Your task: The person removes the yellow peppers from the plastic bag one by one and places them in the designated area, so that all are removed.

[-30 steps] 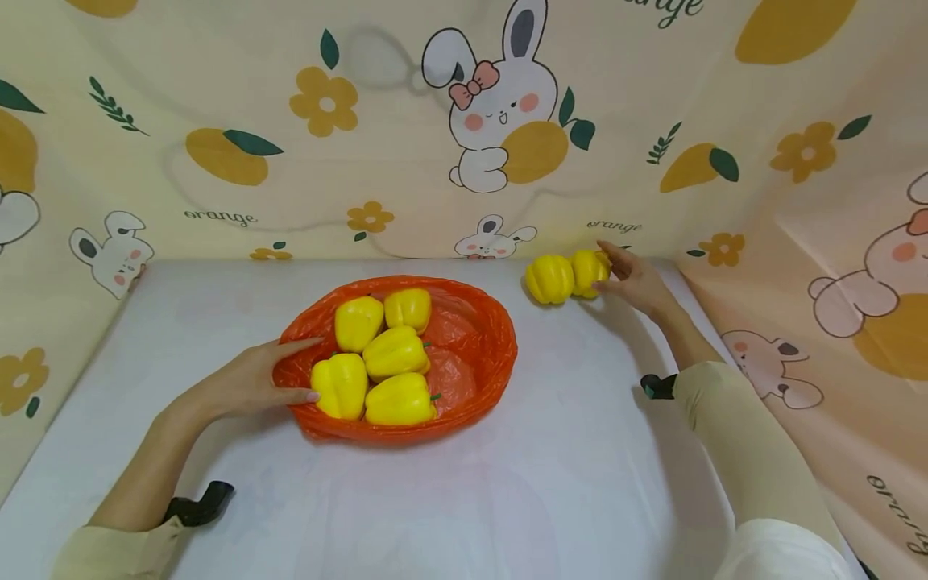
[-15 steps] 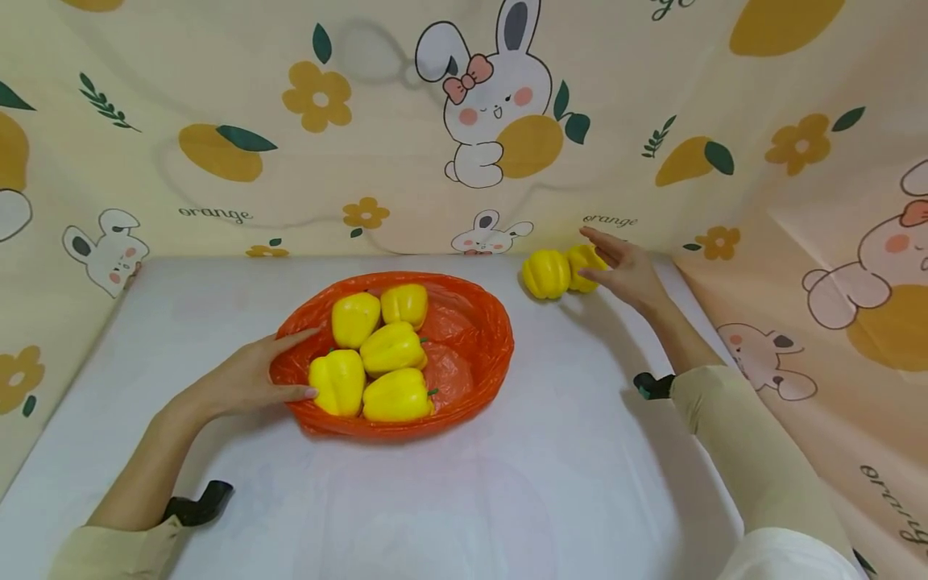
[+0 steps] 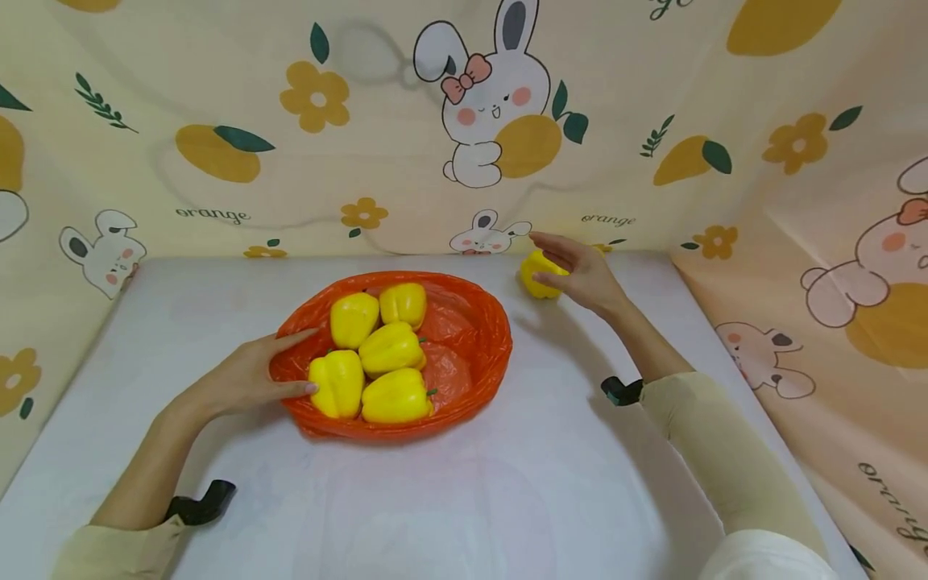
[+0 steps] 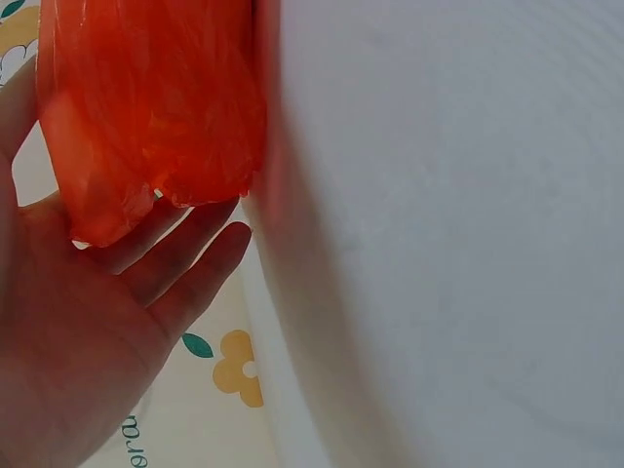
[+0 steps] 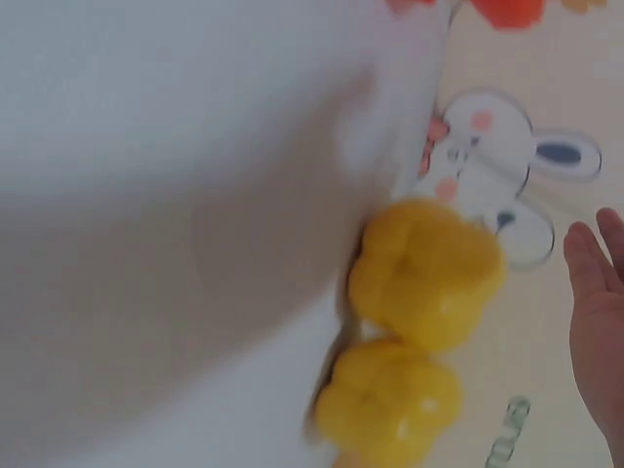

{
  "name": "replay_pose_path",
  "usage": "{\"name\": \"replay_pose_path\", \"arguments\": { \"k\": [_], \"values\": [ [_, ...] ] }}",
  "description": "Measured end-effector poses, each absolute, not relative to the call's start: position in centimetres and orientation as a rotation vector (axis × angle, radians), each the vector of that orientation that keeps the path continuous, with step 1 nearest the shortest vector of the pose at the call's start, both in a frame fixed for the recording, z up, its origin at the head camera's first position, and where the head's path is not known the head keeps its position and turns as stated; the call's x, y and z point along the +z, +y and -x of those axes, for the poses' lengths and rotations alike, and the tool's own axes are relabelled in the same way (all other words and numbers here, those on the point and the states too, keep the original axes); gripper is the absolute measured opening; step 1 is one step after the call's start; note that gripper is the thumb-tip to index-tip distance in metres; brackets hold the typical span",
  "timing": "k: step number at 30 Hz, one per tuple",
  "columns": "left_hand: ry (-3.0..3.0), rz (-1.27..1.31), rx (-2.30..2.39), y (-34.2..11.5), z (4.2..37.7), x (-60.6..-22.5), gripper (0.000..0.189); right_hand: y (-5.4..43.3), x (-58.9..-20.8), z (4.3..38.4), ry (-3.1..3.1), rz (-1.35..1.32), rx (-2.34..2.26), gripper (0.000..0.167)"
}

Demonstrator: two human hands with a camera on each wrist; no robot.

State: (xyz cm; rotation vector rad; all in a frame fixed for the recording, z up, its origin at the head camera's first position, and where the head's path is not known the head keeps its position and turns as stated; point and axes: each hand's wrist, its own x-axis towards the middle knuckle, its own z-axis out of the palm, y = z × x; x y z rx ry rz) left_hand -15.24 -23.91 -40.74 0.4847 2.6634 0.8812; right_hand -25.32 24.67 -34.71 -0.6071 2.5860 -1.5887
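Observation:
An orange-red plastic bag (image 3: 500,338), its mouth spread wide, sits on the table. Inside are several yellow bell peppers (image 3: 391,348), some with green stems. My left hand (image 3: 250,374) holds the bag's left side; in the left wrist view, fingers (image 4: 180,253) lie behind the hanging plastic. My right hand (image 3: 583,274) hovers with extended fingers over a yellow bell pepper (image 3: 536,278) at the back right, partly hiding it. In the right wrist view a second bell pepper (image 5: 390,400) touches that one, and the hand (image 5: 600,331) is apart from both.
A white-covered table (image 3: 449,507) carries everything. A cream cloth wall (image 3: 406,153) with printed rabbits and oranges rises right behind the peppers, and another cloth wall (image 3: 834,266) borders the right side.
My right hand has drawn back from the far-right pepper and moved left over the other one. The left hand stays on the bag.

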Motion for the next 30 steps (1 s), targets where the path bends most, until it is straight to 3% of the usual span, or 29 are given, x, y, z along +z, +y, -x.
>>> {"name": "replay_pose_path", "arguments": {
  "k": [19, 30],
  "values": [
    [2.645, -0.471, 0.889, -23.5, 15.9, -40.5, 0.088, 18.3, -37.1, 25.0, 2.403, 0.913, -1.558, 0.052],
    [2.632, -0.434, 0.903, -23.9, 15.7, -41.1, 0.091, 13.8, -38.6, 24.5, 2.396, 0.900, -1.375, 0.052]
  ]
}}
